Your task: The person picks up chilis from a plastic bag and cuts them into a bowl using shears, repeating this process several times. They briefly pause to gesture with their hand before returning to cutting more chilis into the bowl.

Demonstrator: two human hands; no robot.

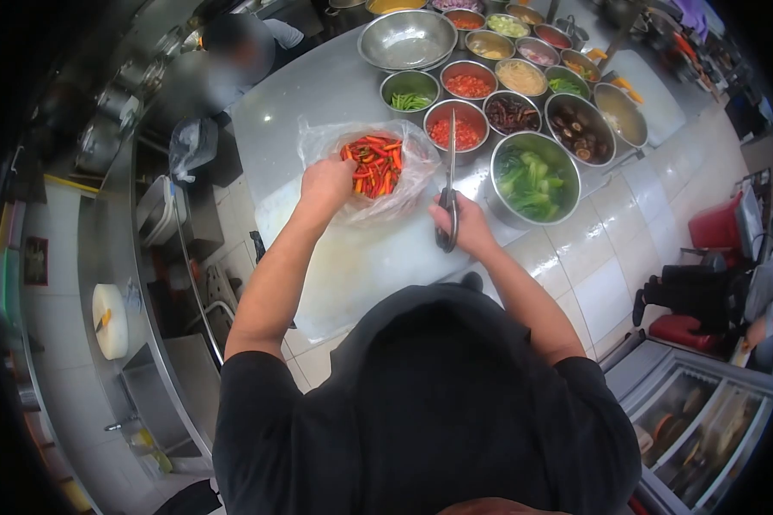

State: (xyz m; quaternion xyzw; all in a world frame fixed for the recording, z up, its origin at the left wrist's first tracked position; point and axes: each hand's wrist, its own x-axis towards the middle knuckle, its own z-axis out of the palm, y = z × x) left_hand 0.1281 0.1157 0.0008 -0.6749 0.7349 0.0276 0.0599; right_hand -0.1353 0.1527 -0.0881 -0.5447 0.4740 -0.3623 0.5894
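Note:
A clear plastic bag (416,172) full of red and orange chillies (376,167) lies open on the work table. My left hand (326,183) is closed at the bag's left side, its fingertips against the chillies; what it grips is hidden. To the right of the bag, my right hand (467,225) holds scissors (452,167) by their black handles, blades pointing away from me and looking closed. The blade tips overlap a steel bowl of chopped red chilli (455,129) in my view. Right of that hand stands a steel pot of leafy greens (532,182) in water.
Several steel bowls of cut ingredients crowd the table's far right, including dark mushrooms (581,129) and dried chillies (512,112). A large steel basin (407,39) sits behind. A white board (318,296) lies nearest me. Another person (240,47) is at the far left.

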